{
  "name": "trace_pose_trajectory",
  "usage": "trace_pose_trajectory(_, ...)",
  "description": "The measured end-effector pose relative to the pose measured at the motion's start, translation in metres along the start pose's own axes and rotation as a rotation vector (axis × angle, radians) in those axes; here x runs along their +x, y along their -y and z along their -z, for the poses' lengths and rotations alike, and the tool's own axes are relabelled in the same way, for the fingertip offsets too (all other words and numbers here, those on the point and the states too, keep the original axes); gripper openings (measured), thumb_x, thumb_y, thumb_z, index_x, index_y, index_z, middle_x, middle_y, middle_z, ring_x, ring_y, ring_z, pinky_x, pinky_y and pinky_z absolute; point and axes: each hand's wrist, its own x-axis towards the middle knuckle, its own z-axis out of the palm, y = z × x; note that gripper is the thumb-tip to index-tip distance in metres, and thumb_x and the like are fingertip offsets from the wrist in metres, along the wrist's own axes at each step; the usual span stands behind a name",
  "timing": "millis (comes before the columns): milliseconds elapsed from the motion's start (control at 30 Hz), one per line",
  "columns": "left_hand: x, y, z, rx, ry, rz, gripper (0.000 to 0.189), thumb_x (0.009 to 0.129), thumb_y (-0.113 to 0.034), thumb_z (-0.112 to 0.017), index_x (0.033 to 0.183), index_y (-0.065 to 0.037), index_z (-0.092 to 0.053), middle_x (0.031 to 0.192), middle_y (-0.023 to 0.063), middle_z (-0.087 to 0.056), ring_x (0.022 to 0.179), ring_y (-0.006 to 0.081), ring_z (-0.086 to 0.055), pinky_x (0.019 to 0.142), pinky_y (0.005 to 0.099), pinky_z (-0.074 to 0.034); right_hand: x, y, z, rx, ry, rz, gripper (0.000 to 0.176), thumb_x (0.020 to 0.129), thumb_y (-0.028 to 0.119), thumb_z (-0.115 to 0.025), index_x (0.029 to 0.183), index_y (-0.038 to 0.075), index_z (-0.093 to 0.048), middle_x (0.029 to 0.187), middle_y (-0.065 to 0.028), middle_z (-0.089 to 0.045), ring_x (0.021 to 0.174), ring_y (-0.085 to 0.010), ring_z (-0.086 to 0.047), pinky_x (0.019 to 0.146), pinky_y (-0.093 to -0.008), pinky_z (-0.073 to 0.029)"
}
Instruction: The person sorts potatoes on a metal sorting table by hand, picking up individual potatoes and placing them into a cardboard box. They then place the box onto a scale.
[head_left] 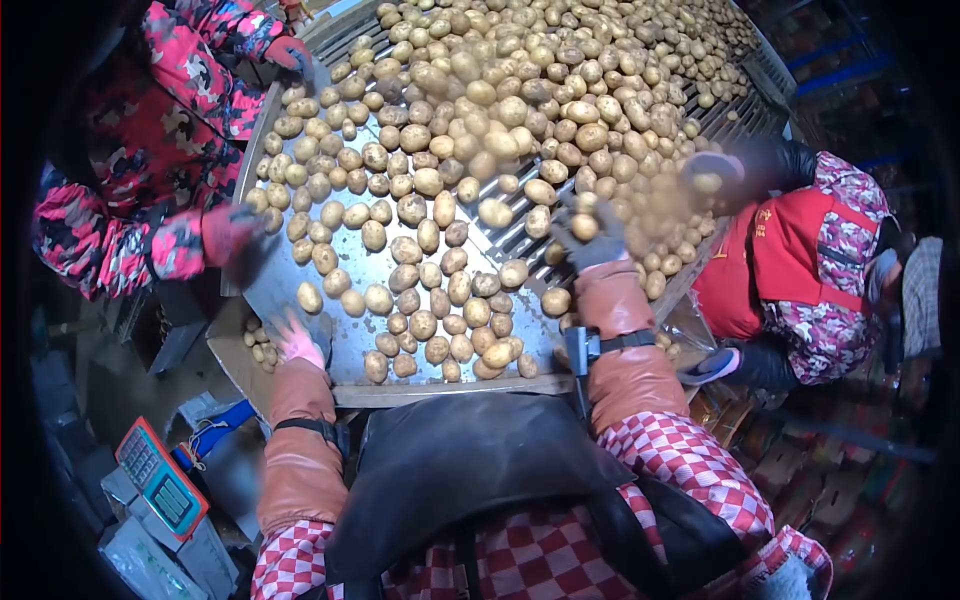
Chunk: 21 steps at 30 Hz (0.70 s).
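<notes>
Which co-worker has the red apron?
The co-worker on the right. The co-worker on the left wears pink, black and white camo, no red apron showing.

Potatoes (427,181) lie loose over a metal table (345,345), thinning toward its near edge and heaped thickly at the far side, where dark slats (530,255) show between them. The left hand (298,340) is over the table's near left corner, blurred, its fingers spread. The right hand (592,238), in a dark glove, is over the slats with one potato (585,228) against it; its grip is unclear. A person in pink camouflage (125,130) stands at the left side, both hands near the rim. A person in a red apron (790,245) leans in from the right, one hand blurred beside the heap. A scale with a keypad (163,478) is tilted at lower left.
</notes>
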Motion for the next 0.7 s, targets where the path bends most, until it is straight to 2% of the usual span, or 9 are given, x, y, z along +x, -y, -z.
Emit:
trace_pose_trajectory(33, -0.004, -0.004, 0.011, -0.015, 0.037, 0.02, 0.085, 0.089, -0.048, -0.059, 0.154, -0.022, -0.012, 0.16, 0.0143, -0.005, 0.145, 0.043, -0.009, 0.116, 0.0573, -0.02, 0.012, 0.002, 0.026, -0.075, 0.052, 0.158, 0.04, 0.088, 0.023, -0.066, 0.123, 0.007, -0.053, 0.112, -0.0124, -0.063, 0.087, -0.0197, -0.063, 0.073, -0.027, -0.055)
trace_pose_trajectory(100, -0.006, -0.008, 0.016, -0.025, 0.077, 0.044, 0.086, 0.088, -0.053, -0.058, 0.155, -0.022, -0.012, 0.16, 0.0143, -0.004, 0.145, 0.043, -0.009, 0.116, 0.0576, -0.018, 0.043, 0.03, 0.029, -0.028, -0.378, -0.058, 0.034, 0.091, 0.032, -0.062, 0.115, 0.009, -0.058, 0.101, -0.0065, -0.064, 0.078, -0.0173, -0.061, 0.058, -0.029, -0.047)
trace_pose_trajectory(200, -0.002, -0.003, 0.016, 0.0, 0.112, 0.061, 0.086, 0.088, -0.052, -0.057, 0.154, -0.021, -0.012, 0.16, 0.015, -0.004, 0.145, 0.0438, -0.007, 0.116, 0.0574, -0.017, 0.101, 0.046, 0.06, -0.501, -0.148, -0.081, 0.037, 0.082, 0.03, -0.072, 0.112, 0.008, -0.064, 0.093, -0.0064, -0.064, 0.075, -0.0161, -0.062, 0.06, -0.032, -0.05)
trace_pose_trajectory(267, 0.003, 0.004, 0.001, 0.071, 0.101, 0.031, 0.086, 0.088, -0.053, -0.057, 0.154, -0.019, -0.012, 0.16, 0.016, -0.004, 0.145, 0.0454, -0.007, 0.116, 0.0575, -0.018, 0.133, 0.05, 0.052, -1.04, -0.028, -0.21, 0.037, 0.075, 0.032, -0.078, 0.104, 0.01, -0.069, 0.1, -0.0115, -0.065, 0.084, -0.0198, -0.064, 0.071, -0.0339, -0.054)
trace_pose_trajectory(300, 0.003, 0.003, -0.003, 0.077, 0.104, 0.034, 0.086, 0.088, -0.053, -0.057, 0.154, -0.019, -0.012, 0.16, 0.016, -0.004, 0.145, 0.0454, -0.007, 0.116, 0.0575, -0.018, 0.155, 0.015, 0.074, -1.624, -0.026, 0.175, 0.035, 0.07, 0.035, -0.08, 0.095, 0.012, -0.072, 0.109, -0.0174, -0.065, 0.096, -0.0237, -0.064, 0.085, -0.0339, -0.053)
trace_pose_trajectory(333, 0.004, 0.003, -0.005, 0.059, 0.094, 0.026, 0.086, 0.089, -0.053, -0.056, 0.154, -0.018, -0.013, 0.16, 0.0165, -0.005, 0.144, 0.046, -0.007, 0.116, 0.0574, -0.018, 0.166, 0.018, 0.055, -1.806, -0.008, -0.118, 0.037, 0.066, 0.035, -0.082, 0.095, 0.013, -0.073, 0.118, -0.0196, -0.062, 0.106, -0.0273, -0.062, 0.094, -0.0347, -0.05)
trace_pose_trajectory(467, 0.002, 0.004, -0.001, 0.026, 0.044, -0.014, 0.08, 0.09, -0.043, -0.057, 0.153, -0.017, -0.015, 0.159, 0.0177, -0.006, 0.144, 0.0472, -0.008, 0.116, 0.0571, -0.017, 0.128, 0.003, 0.044, -1.498, 0.349, -0.103, 0.032, 0.066, 0.029, -0.079, 0.095, 0.017, -0.074, 0.107, -0.0153, -0.069, 0.102, -0.031, -0.065, 0.093, -0.0367, -0.051)
trace_pose_trajectory(533, 0.002, 0.003, -0.004, 0.072, 0.04, -0.021, 0.077, 0.088, -0.024, -0.055, 0.153, -0.017, -0.014, 0.158, 0.0174, -0.008, 0.143, 0.0474, -0.01, 0.115, 0.0571, -0.023, 0.089, -0.011, 0.014, -1.594, 0.245, -0.073, 0.03, 0.072, 0.029, -0.074, 0.093, 0.007, -0.072, 0.087, -0.0125, -0.071, 0.086, -0.0219, -0.069, 0.077, -0.0302, -0.054)
trace_pose_trajectory(700, 0.001, 0.006, 0.002, 0.011, 0.103, -0.014, 0.079, 0.087, -0.018, -0.056, 0.154, -0.019, -0.013, 0.158, 0.0175, -0.008, 0.143, 0.0482, -0.012, 0.113, 0.0594, -0.024, -0.002, -0.02, 0.004, 0.083, 0.09, -0.349, 0.032, 0.089, 0.026, -0.062, 0.115, 0.008, -0.057, 0.107, -0.0104, -0.06, 0.084, -0.0224, -0.06, 0.055, -0.0259, -0.047)
